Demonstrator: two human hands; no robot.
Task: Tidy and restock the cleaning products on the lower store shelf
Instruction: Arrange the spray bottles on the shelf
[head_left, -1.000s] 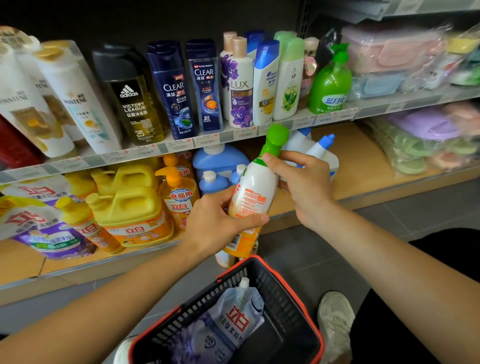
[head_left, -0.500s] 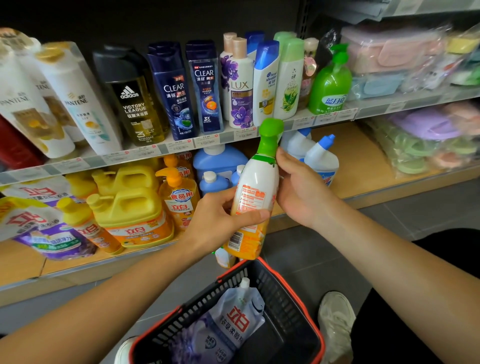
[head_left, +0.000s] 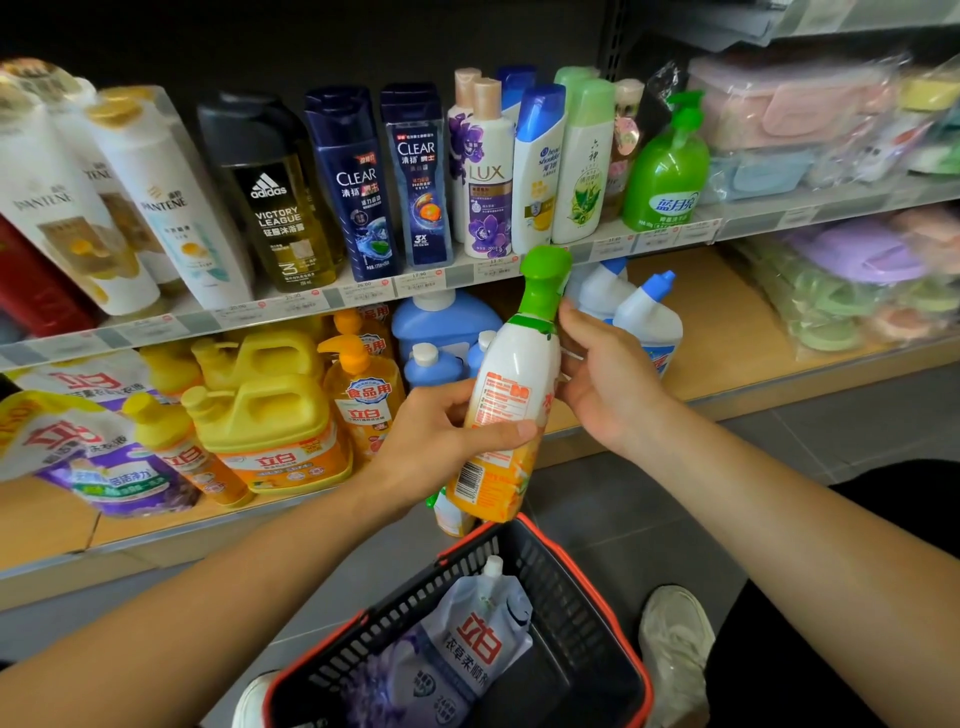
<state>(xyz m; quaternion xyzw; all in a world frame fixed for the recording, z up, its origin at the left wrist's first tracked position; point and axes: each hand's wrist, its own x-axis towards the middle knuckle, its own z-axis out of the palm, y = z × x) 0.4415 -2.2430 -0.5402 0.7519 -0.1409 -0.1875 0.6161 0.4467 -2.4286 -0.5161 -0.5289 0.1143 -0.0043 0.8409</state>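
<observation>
A white-and-orange cleaner bottle (head_left: 511, 374) with a green cap is held tilted in front of the lower shelf (head_left: 727, 332), above the basket. My left hand (head_left: 441, 441) grips its middle, thumb across the label. My right hand (head_left: 613, 384) cups the bottle's upper right side, thumb near the neck and fingers hidden behind it. On the lower shelf stand yellow jugs (head_left: 265, 410), an orange pump bottle (head_left: 363, 395), blue detergent bottles (head_left: 441, 322) and white toilet cleaners with blue caps (head_left: 649, 317).
A black basket with a red rim (head_left: 587, 566) sits on the floor below my hands, holding a white refill pouch (head_left: 467, 649). A small bottle (head_left: 449, 514) shows just under the held one. Purple pouches (head_left: 93, 452) lie at the shelf's left. Shampoo bottles (head_left: 358, 182) line the upper shelf.
The bottle has swung more upright and risen slightly. My right hand slid from the neck down to the bottle's upper side. My left hand keeps its grip.
</observation>
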